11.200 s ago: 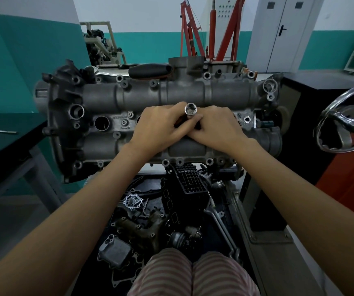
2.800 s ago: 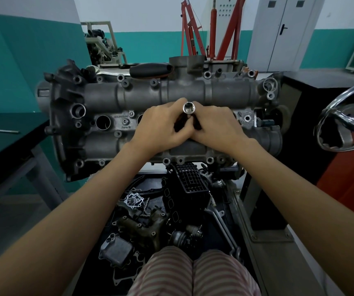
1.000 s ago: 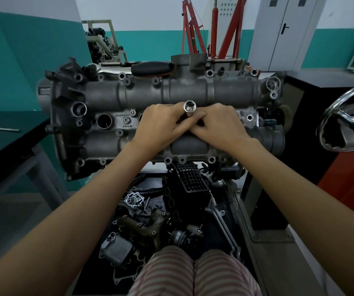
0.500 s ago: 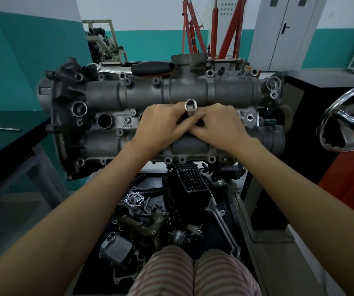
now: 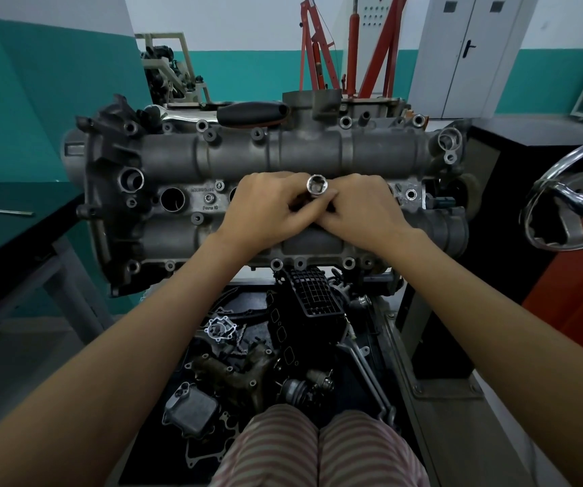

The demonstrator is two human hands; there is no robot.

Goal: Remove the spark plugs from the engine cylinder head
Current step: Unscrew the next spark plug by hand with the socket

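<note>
- While we sit with striped trousers [image 5: 318,451] at the lower edge, loose engine parts [image 5: 247,363] lie in a dark tray just beyond our knees: castings, a gasket and a ribbed black housing, none of them touched.
- Above the tray, our left hand [image 5: 265,209] and right hand [image 5: 367,209] meet at the middle of the engine cylinder head [image 5: 318,152], fingers of both curled in round the spark plug socket [image 5: 317,185] that stands in a plug well between the two cam housings.
- Only the socket's bright open top shows; the shaft below is hidden by our fingers, and we cannot tell whether a plug is seated in it.
- We judge the socket light, rigid and smooth-sided steel, likely slick if oily, so it wants a fingertip pinch low on the barrel, turned by hand and drawn straight up.
- Any spark plug, we judge, is small with a brittle ceramic body; tilting the socket in the well could crack it.
- Left of our hands an open plug well [image 5: 173,204] gapes empty, which suggests one plug is already out.
- Along the head's far edge lies a black-handled tool [image 5: 253,113].
- Beyond stand a red engine hoist [image 5: 318,47] and grey double doors [image 5: 465,47].
</note>
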